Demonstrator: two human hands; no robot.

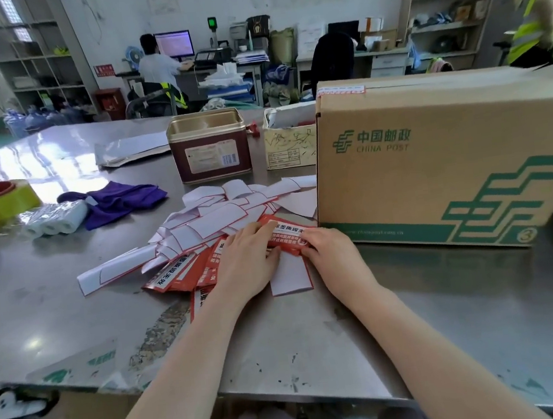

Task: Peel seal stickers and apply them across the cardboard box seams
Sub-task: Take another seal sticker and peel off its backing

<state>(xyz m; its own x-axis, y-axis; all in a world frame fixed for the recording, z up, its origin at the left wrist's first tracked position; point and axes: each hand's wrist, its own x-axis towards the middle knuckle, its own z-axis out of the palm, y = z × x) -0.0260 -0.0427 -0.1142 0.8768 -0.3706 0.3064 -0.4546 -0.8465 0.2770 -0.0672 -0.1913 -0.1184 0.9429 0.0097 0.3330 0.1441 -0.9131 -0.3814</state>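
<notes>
While both your hands pinch one red seal sticker [287, 239] on the counter [74, 322], left hand [250, 264] and right hand [330, 251] close together, you appear mid-peel; next, free it and carry it to the cardboard box [434, 157] just beside.

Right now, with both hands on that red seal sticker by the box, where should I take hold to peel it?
Take the seal sticker at its near edge, where the white backing sticks out toward you. The left hand and right hand already flank that edge, so come from the near side, likely pinching the red layer with one hand while the other pulls the backing down. The cardboard box blocks the far side.
</notes>
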